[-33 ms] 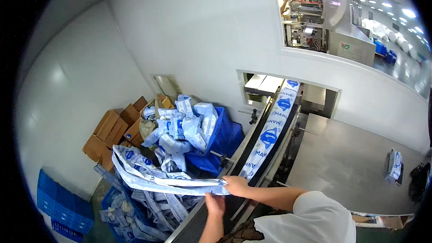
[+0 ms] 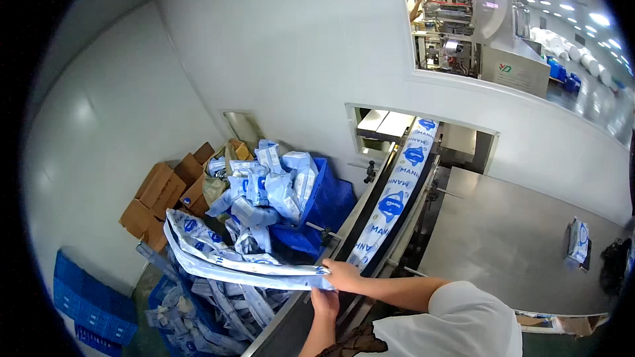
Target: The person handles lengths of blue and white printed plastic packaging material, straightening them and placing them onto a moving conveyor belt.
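Note:
My right hand (image 2: 344, 274) grips the near end of a long, limp white-and-blue strip of joined packs (image 2: 231, 266). The strip droops away to the left over a pile of similar packs. Just below it, my left hand (image 2: 324, 304) also closes on that end of the strip. Both hands are at the left edge of a narrow conveyor (image 2: 362, 215). On the conveyor another white-and-blue printed strip (image 2: 398, 188) runs away through a wall opening (image 2: 423, 129).
A blue crate (image 2: 331, 205) heaped with loose packs stands left of the conveyor, with more packs in crates below it. Cardboard boxes (image 2: 159, 198) lie against the left wall and blue crates (image 2: 86, 304) below them. A steel table (image 2: 522, 244) on the right carries one small pack (image 2: 577, 241).

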